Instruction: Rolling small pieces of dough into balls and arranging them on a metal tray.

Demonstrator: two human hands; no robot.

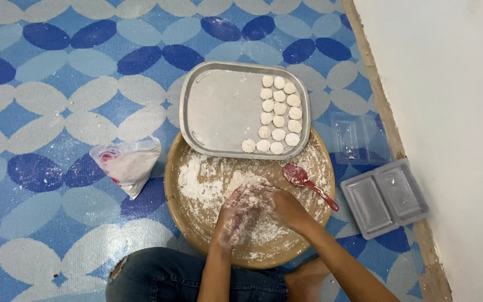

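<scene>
Both flour-dusted hands, the left hand (237,215) and the right hand (282,206), press together around a small lump of white dough (257,193), mostly hidden between the palms, over the round wooden board (181,201) heaped with loose flour. Pale, round dough pieces (278,113) lie in neat rows on the metal tray (219,109) resting on the board's far edge, and a red spoon (307,183) lies just right of the hands.

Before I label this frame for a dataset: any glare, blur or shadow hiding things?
Head view: even light, mostly sharp; soft glare on the glossy floor at lower left; the left hand and right hand slightly soft over the floured board; dough pieces on the metal tray clear.
</scene>
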